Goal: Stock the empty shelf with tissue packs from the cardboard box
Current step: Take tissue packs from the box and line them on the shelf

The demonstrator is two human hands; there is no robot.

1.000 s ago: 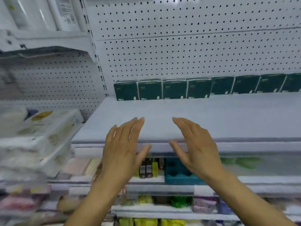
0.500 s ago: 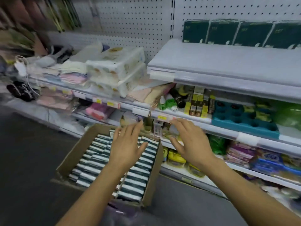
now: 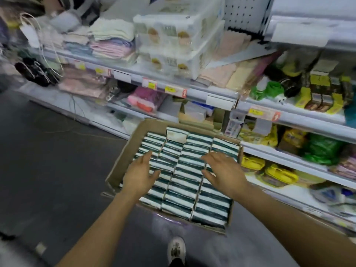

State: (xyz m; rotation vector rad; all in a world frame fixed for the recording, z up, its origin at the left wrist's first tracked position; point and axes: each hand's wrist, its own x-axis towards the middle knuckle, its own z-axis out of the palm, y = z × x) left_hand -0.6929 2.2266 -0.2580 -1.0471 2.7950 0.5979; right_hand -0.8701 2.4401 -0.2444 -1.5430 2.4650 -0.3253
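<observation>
- Packs [image 3: 185, 170] sit in tight rows in the box [image 3: 123, 160] on the floor, by the lower shelves; one pack [image 3: 176, 134] at the far end stands taller than the rest.
- We judge the task well short of done: the box looks nearly full, nothing is held, so a fresh grab is next.
- The shelf [image 3: 300, 26] to stock only shows as an edge at top right; we can't tell how full it is from here.
- Our left hand [image 3: 141, 175] and right hand [image 3: 224, 170] hover over the packs, fingers spread and straight, gripping nothing.
- Against half a second ago: both hands are lower and nearer the packs, the view has tipped down onto the box, and the dark green row on the shelf has left the view.
</observation>
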